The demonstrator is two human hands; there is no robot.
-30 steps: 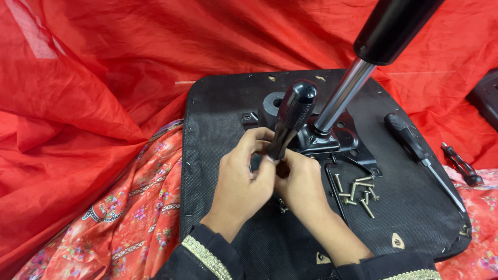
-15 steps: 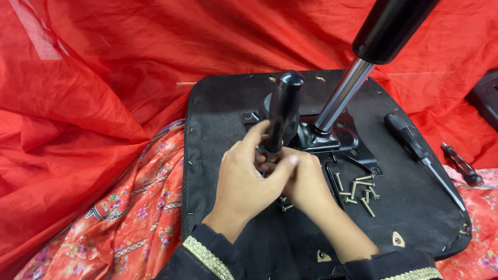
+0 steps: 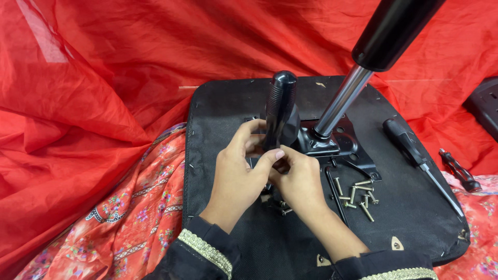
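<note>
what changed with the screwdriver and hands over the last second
The screwdriver swung from leaning right to nearly upright. The left hand closed further around its lower shaft, beside the right hand. The gas cylinder, loose screws and second screwdriver stayed put.

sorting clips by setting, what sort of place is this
Probably a home floor used as a makeshift workspace: crumpled red cloth covers the ground, an upturned black chair seat base lies on it, and loose metal screws sit beside a black-handled screwdriver.

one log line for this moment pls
left hand: grips black screwdriver handle, upright | right hand: at its shaft | seat underside: bracket, loose screws, spare screwdriver
</note>
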